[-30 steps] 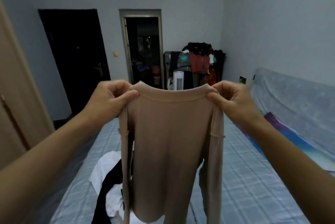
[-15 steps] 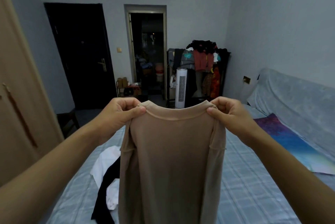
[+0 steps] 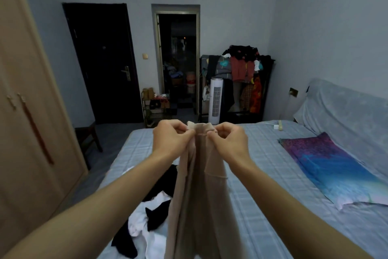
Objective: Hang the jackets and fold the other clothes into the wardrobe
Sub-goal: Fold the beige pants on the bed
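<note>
The task is looking barely begun. The person is holding up one beige long-sleeved top (image 3: 199,206) over the bed (image 3: 262,191), roughly midway along it. The left hand (image 3: 171,140) is pinching one shoulder between curled fingers and thumb, and the right hand (image 3: 227,142) is pinching the other in the same way. The two hands are sitting almost against each other, so the top is hanging doubled lengthwise, with its lower part dropping out of view at the near edge. This is reading as the first fold of that garment, not a finished one.

One wardrobe (image 3: 31,111) is standing at the left with its doors shut, so nothing is showing as put away, and no jacket is showing as hung. Just left of the hanging top, a heap of white and black clothes (image 3: 151,223) is lying on the bed and waiting to be sorted. It seems to hold at least one white piece and one or two black ones, though an exact count is not possible.

Elsewhere, one pillow (image 3: 327,172) is lying at the right of the bed, and one loaded clothes rack (image 3: 241,65) is standing beside one white tower fan (image 3: 215,99) at the far wall.
</note>
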`<state>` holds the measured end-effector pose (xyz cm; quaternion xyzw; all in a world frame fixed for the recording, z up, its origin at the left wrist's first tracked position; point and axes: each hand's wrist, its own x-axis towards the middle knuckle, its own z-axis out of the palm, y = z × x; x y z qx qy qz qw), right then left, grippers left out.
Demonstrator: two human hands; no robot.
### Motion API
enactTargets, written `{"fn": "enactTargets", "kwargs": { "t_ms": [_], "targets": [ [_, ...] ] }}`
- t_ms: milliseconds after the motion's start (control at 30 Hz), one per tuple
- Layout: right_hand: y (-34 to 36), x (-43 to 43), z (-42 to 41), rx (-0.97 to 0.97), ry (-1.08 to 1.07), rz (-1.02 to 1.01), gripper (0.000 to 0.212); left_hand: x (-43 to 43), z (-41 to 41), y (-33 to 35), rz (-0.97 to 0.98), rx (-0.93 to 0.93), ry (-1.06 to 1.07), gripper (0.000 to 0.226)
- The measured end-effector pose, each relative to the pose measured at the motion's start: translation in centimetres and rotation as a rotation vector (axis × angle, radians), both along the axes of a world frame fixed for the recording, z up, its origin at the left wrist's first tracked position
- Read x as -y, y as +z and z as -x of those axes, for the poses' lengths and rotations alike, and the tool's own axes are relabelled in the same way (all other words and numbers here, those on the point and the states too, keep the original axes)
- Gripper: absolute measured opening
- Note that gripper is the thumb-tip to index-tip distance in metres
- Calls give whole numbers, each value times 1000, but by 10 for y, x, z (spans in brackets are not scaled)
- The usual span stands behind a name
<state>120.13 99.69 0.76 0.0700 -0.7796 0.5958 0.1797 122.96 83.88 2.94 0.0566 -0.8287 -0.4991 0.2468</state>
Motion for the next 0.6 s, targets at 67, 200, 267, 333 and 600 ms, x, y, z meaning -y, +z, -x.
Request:
{"fn": "enactTargets", "kwargs": {
  "t_ms": [67,200,267,333,600],
  "targets": [
    [-1,8,-12,-23,82,43,6,-12,-12,-2,25,-64,-74,12],
    [3,4,-24,-42,192,120,5,-18,-27,0,-47,-88,-163,6],
    [6,-1,-29,-37,294,136,7,-17,-31,0,-70,-52,-214,10],
    [6,-3,-31,-43,317,122,18,-16,-34,1,-71,-6,-285,28],
    [0,-7,-30,-32,209,82,6,-6,-45,4,40,77,-449,46]
  ]
}}
